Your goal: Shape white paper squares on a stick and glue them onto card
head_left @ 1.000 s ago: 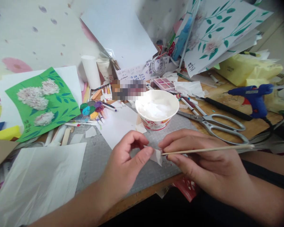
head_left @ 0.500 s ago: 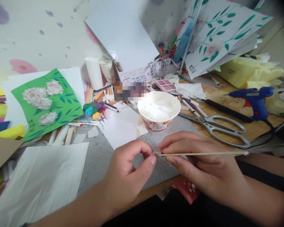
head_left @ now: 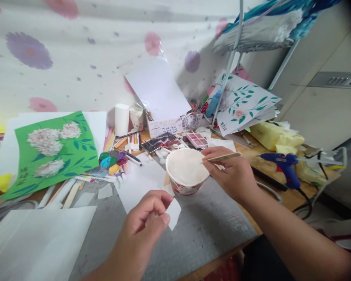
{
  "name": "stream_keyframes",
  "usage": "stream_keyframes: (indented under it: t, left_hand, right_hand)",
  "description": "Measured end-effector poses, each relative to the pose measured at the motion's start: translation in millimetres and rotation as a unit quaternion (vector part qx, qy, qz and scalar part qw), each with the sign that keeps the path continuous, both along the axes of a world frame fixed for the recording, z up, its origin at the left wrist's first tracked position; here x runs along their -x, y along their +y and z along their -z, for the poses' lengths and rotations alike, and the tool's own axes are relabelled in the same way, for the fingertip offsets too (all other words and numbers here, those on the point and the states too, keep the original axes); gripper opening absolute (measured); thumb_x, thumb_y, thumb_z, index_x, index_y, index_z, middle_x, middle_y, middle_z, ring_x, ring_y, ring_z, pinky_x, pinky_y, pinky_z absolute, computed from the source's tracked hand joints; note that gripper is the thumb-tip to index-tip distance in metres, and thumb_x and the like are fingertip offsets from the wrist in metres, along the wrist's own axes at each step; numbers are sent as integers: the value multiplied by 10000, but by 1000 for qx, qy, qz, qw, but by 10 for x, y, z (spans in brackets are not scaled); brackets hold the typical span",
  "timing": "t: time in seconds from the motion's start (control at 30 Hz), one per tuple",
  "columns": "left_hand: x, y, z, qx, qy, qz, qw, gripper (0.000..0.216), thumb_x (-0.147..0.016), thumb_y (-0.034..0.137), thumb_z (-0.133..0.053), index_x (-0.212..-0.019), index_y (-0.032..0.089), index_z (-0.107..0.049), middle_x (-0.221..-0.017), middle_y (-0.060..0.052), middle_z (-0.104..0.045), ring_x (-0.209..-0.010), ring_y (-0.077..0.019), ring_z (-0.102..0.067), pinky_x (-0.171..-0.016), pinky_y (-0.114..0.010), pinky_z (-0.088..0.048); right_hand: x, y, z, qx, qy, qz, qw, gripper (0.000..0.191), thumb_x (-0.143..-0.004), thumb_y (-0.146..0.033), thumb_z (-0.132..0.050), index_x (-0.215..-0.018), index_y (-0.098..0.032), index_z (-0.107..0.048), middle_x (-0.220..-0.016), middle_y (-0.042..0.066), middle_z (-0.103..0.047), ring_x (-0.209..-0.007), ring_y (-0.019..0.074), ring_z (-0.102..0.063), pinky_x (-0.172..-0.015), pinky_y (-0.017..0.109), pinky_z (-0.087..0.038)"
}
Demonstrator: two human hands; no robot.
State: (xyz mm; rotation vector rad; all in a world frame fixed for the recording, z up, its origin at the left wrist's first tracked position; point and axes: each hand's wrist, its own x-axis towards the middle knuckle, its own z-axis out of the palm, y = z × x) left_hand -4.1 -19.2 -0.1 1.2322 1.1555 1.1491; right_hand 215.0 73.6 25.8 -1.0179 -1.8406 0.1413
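My left hand (head_left: 144, 228) pinches a small torn piece of white paper (head_left: 174, 214) between thumb and fingers, above the grey cutting mat (head_left: 204, 234). My right hand (head_left: 232, 169) is closed on a flat wooden stick (head_left: 224, 157), its fingers at the right rim of a paper bowl (head_left: 185, 190). White material (head_left: 184, 166) lies inside the bowl. The stick points to the right, away from the bowl. Whether its other end reaches into the white material I cannot tell.
A green sheet with crumpled paper flowers (head_left: 84, 150) lies left, near paint pots (head_left: 112, 160) and markers. White sheets (head_left: 46, 238) lie front left. A blue glue gun (head_left: 289, 171) stands right. The scissors' handle (head_left: 270, 191) shows partly behind my right arm.
My hands, together at the stick before, have parted. The right hand has moved to the bowl's rim with the stick. The left now shows the paper piece plainly. The view has tilted up.
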Motion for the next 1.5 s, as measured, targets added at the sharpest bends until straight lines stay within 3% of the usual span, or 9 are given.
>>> stream_keyframes:
  t: [0.07,0.13,0.3,0.37,0.47,0.7,1.0,1.3,1.5]
  left_hand:
    - [0,-5,-19,-10,-37,15,999,224,-748,221,-599,-564,179,-480,-1021,-62,-620,-1013,-242,-521,-873,-336,-385]
    - [-8,-12,-48,3,-80,40,996,215,-700,176,-615,-534,177,-478,-993,-63,-645,-1040,-248,-529,-926,-354,-369]
    - [-30,-18,-82,45,-176,79,980,180,-686,168,-657,-557,176,-532,-670,-6,-602,-746,-175,-567,-767,-311,-412]
    - [-26,-17,-62,42,-173,95,979,142,-731,197,-660,-620,174,-573,-665,-3,-593,-715,-160,-545,-726,-296,-396]
    - [-16,-19,-18,35,-147,122,981,97,-769,217,-664,-712,172,-600,-732,-15,-610,-745,-162,-535,-717,-295,-377]
    - [-48,-31,38,67,-146,134,978,151,-774,167,-696,-739,183,-550,-759,23,-596,-690,-114,-515,-654,-253,-372]
    - [-36,-30,21,82,-157,138,974,189,-769,214,-732,-756,188,-545,-748,35,-588,-687,-114,-528,-656,-252,-380]
    - [-60,-21,6,98,-169,144,970,206,-761,213,-738,-754,185,-534,-728,33,-591,-679,-115,-537,-651,-249,-383]
    - [-57,-40,-11,72,-107,126,984,198,-757,198,-728,-738,182,-532,-718,34,-581,-662,-100,-516,-614,-221,-386]
  right_hand:
    - [-4,4,9,9,-5,-1,1000,72,-778,-155,-632,-743,-177,-691,-999,97,-706,-922,233,-676,-823,408,-546]
    - [-10,-72,3,6,6,-3,1000,63,-790,-153,-631,-772,-179,-686,-1036,104,-688,-986,242,-655,-861,425,-528]
    - [69,-546,-38,-9,36,-84,996,159,-801,-85,-630,-878,-214,-682,-974,63,-694,-968,219,-650,-873,387,-526]
    - [125,-739,-45,34,26,-161,986,204,-797,-63,-632,-932,-205,-686,-962,64,-705,-929,200,-668,-816,327,-558]
    - [185,-895,-34,80,67,-202,974,185,-794,-48,-634,-912,-178,-693,-916,61,-714,-902,169,-679,-806,259,-564]
    - [204,-889,15,140,118,-228,956,127,-799,-60,-648,-876,-147,-701,-860,49,-733,-880,117,-678,-808,154,-533]
    - [217,-895,42,157,143,-251,944,162,-795,-33,-650,-899,-148,-698,-858,48,-739,-874,117,-682,-796,164,-536]
    - [208,-867,35,147,129,-272,942,136,-782,10,-644,-874,-72,-701,-859,86,-730,-870,113,-673,-807,145,-524]
    - [190,-883,14,121,97,-278,948,142,-755,50,-636,-855,-24,-704,-851,120,-724,-864,116,-673,-812,135,-522]
